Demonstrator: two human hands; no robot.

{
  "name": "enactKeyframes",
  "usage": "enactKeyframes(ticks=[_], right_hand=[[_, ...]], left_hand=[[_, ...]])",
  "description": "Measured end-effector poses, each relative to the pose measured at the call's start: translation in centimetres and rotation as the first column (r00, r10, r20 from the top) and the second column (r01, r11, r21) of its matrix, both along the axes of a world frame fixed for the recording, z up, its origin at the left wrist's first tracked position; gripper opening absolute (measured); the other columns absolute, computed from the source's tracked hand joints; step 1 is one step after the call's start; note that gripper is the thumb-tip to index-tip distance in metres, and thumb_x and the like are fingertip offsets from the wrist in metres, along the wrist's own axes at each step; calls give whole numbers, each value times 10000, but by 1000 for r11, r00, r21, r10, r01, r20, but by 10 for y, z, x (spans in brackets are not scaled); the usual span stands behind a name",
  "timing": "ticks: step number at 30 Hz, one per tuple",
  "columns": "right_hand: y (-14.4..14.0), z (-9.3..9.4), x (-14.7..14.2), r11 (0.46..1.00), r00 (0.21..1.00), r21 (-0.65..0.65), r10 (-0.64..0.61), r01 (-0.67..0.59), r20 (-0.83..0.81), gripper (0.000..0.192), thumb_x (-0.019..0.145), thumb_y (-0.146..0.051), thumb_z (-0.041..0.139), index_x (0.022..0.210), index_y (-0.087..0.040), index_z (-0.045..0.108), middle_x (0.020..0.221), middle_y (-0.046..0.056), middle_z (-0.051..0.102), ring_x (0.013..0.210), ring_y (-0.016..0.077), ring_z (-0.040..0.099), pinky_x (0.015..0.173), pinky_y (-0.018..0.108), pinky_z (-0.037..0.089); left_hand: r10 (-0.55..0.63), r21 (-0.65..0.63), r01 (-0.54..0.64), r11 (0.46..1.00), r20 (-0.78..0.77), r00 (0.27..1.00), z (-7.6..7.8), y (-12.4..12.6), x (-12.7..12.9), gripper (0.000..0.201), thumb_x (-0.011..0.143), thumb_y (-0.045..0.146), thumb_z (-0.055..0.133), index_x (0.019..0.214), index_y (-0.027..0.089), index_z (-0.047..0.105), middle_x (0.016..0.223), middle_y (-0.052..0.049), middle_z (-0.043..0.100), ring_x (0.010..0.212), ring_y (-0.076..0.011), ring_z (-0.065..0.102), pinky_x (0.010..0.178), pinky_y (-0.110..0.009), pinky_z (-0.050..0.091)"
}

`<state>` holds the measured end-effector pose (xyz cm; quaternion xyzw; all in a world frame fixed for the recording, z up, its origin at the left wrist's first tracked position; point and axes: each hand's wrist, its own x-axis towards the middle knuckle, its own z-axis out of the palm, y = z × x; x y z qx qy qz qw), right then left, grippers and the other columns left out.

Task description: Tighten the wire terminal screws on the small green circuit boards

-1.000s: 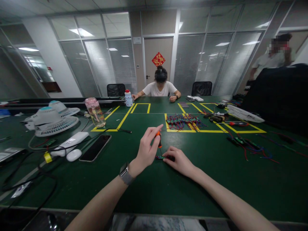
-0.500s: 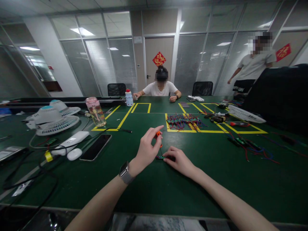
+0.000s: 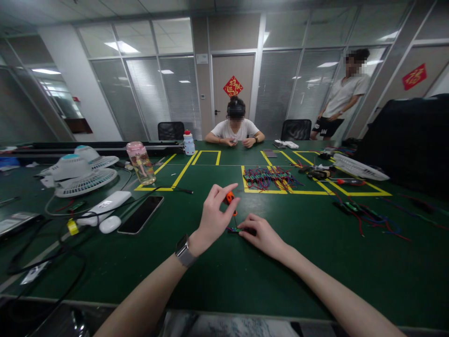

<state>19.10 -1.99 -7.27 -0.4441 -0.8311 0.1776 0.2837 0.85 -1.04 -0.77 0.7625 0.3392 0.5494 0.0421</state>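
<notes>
My left hand is closed around the orange and black handle of a screwdriver, its index finger stretched out past the top. The screwdriver stands nearly upright, with its thin shaft reaching down to a small green circuit board on the table. My right hand rests on the table and pinches the right end of that board between thumb and fingers. Part of the board is hidden under these fingers.
Beyond my hands lies a row of wired circuit boards. At left are a phone, a white mouse, a pink-lided bottle and fans. More wired boards lie right. A person sits opposite.
My left fingers have shifted slightly around the screwdriver handle, while my right hand stays on the board. Opposite, the seated person's hands came together; the standing person moved left.
</notes>
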Motion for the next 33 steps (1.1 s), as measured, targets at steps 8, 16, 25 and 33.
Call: enactKeyframes(ticks=[8, 16, 25, 33], right_hand=[[0, 0, 0, 1000, 1000, 12, 4, -4, 7, 143, 849, -177, 632, 952, -180, 731, 862, 50, 597, 794, 178, 587, 741, 284, 474], [-1, 2, 0, 1000, 1000, 3, -5, 5, 9, 145, 846, -176, 635, 951, -189, 734, 875, 50, 597, 797, 179, 587, 748, 290, 478], [0, 1, 0, 1000, 1000, 1, 2, -2, 15, 148, 848, -176, 633, 957, -180, 733, 867, 52, 596, 801, 182, 587, 743, 285, 475], [2, -1, 0, 1000, 1000, 13, 10, -10, 12, 150, 854, -179, 633, 965, -182, 733, 878, 54, 601, 812, 184, 591, 754, 287, 473]], left_hand=[[-113, -75, 114, 991, 22, 993, 0, -2, -1, 369, 947, 219, 453, 1314, 206, 488, 1185, -93, 553, 1022, -176, 577, 856, -322, 489], [-38, 32, 37, 999, 48, 998, -1, -4, 3, 182, 873, 256, 613, 1044, 205, 648, 831, -12, 540, 741, -127, 541, 686, -253, 480], [-71, -74, 78, 994, 95, 993, 3, -1, -2, 222, 920, 225, 532, 1114, 207, 640, 887, -29, 563, 790, -129, 569, 719, -253, 489], [-176, -142, 191, 971, 109, 978, 4, 0, -2, 312, 952, 207, 458, 1243, 216, 570, 1004, -53, 580, 882, -139, 592, 772, -262, 500]])
